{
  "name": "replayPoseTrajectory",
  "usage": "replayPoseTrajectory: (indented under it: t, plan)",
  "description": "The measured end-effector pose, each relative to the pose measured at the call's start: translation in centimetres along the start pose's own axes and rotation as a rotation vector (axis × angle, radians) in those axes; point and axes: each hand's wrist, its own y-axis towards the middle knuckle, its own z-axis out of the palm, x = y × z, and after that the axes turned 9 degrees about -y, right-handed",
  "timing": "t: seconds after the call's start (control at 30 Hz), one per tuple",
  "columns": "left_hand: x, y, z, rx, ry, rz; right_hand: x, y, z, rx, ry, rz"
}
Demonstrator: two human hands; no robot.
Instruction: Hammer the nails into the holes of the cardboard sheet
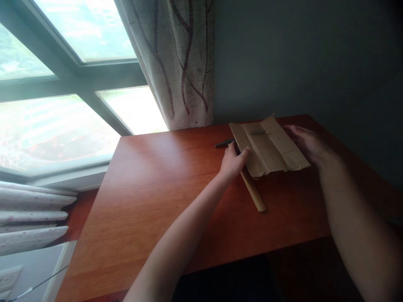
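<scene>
A creased piece of brown cardboard is above the right half of the table, tilted. On its upper part lies a small grey ridged cluster, too small to name surely. My left hand pinches the cardboard's left edge, thumb on top and fingers below. By the opposite edge is my right hand, fingers stretched out and partly in shadow; whether it touches is hard to tell. A hammer with a wooden handle lies partly hidden under the cardboard and my left hand; its dark metal head points left.
The reddish-brown wooden table ends against a grey wall. A patterned curtain hangs at the back beside a window. At lower left are more curtain folds and a wall socket.
</scene>
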Motion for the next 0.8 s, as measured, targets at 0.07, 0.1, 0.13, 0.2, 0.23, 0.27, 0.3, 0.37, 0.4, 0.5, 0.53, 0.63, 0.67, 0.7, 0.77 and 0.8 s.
replayPoseTrajectory:
  t: [0.07, 0.1, 0.13, 0.2, 0.23, 0.27, 0.3, 0.37, 0.4, 0.5, 0.53, 0.63, 0.67, 0.7, 0.77, 0.8]
  plan:
    - [-0.3, -0.7, -1.6, -0.07, -0.023, -0.004, 0.9, -1.0, -0.5, -0.381, 0.126, -0.126]
    - [-0.4, -1.1, -2.7, -0.1, -0.037, 0.0, 1.7, -2.1, -0.3, -0.623, 0.169, -0.261]
    - [-0.6, -1.6, -3.8, -0.123, -0.043, 0.008, 2.5, -3.7, 0.2, -0.773, 0.226, -0.412]
    - [-0.7, -2.8, -6.0, -0.161, -0.011, 0.04, 4.4, -8.0, 2.7, -0.841, 0.315, -0.674]
    - [-0.8, -3.4, -7.1, -0.165, 0.003, 0.052, 5.2, -10.4, 4.8, -0.753, 0.305, -0.751]
    - [-0.8, -4.0, -8.1, -0.172, 0.017, 0.064, 5.9, -12.7, 7.2, -0.573, 0.255, -0.793]
    - [-0.8, -4.5, -9.0, -0.179, 0.03, 0.077, 6.3, -14.6, 9.9, -0.315, 0.168, -0.799]
    - [-0.7, -5.5, -10.5, -0.208, 0.061, 0.11, 6.3, -16.7, 15.9, 0.129, -0.027, -0.828]
    - [-0.6, -5.8, -11.2, -0.228, 0.079, 0.129, 5.8, -16.8, 18.8, 0.16, -0.037, -0.828]
    - [-0.3, -6.3, -12.7, -0.268, 0.142, 0.178, 3.4, -14.6, 25.8, 0.153, 0.043, -0.608]
    - [-0.2, -6.3, -13.1, -0.27, 0.162, 0.188, 2.5, -13.5, 27.3, 0.193, 0.094, -0.5]
    - [0.2, -6.1, -13.8, -0.258, 0.215, 0.2, 0.7, -11.5, 28.9, 0.37, 0.179, -0.415]
    - [0.3, -6.1, -13.9, -0.252, 0.23, 0.198, 0.4, -11.3, 28.9, 0.41, 0.2, -0.415]
    - [0.4, -6.0, -14.0, -0.244, 0.244, 0.195, 0.4, -11.3, 28.7, 0.433, 0.216, -0.418]
    - [0.6, -6.0, -13.9, -0.223, 0.262, 0.186, 0.5, -11.6, 28.2, 0.435, 0.249, -0.415]
    - [0.6, -6.0, -13.9, -0.215, 0.267, 0.182, 0.6, -11.8, 28.0, 0.428, 0.261, -0.417]
